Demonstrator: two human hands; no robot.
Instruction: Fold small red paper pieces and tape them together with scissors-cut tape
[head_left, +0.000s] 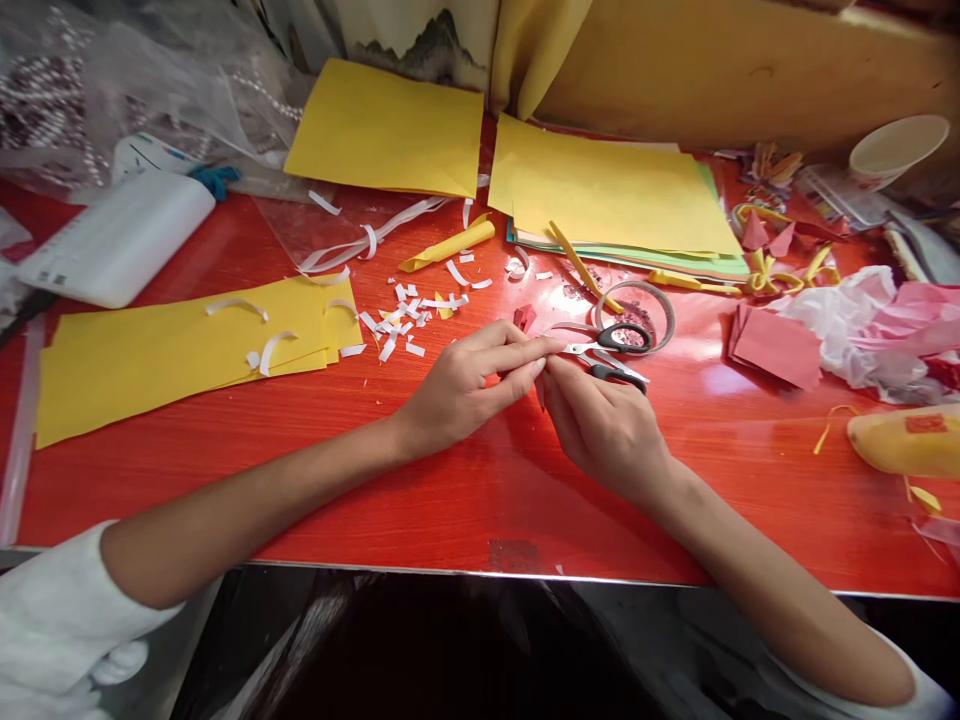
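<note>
My left hand (476, 385) and my right hand (611, 425) meet fingertip to fingertip above the red table (442, 510). Both are pinched closed, and whatever lies between the fingers is hidden or too small to make out. Just beyond the fingertips lie black-handled scissors (625, 338), partly covered by my fingers. A ring-shaped roll of tape (666, 318) is beside the scissors. Behind my left fingers a small folded red paper piece (525, 317) shows. Cut white paper scraps (405, 312) are scattered left of my hands.
Yellow paper strips (172, 345) lie at the left, near a white box-like device (124, 235). Yellow sheets (390, 125) and a paper stack (615, 190) stand at the back. Red paper squares (776, 345), crumpled plastic (855, 320) and a white cup (896, 150) are at the right.
</note>
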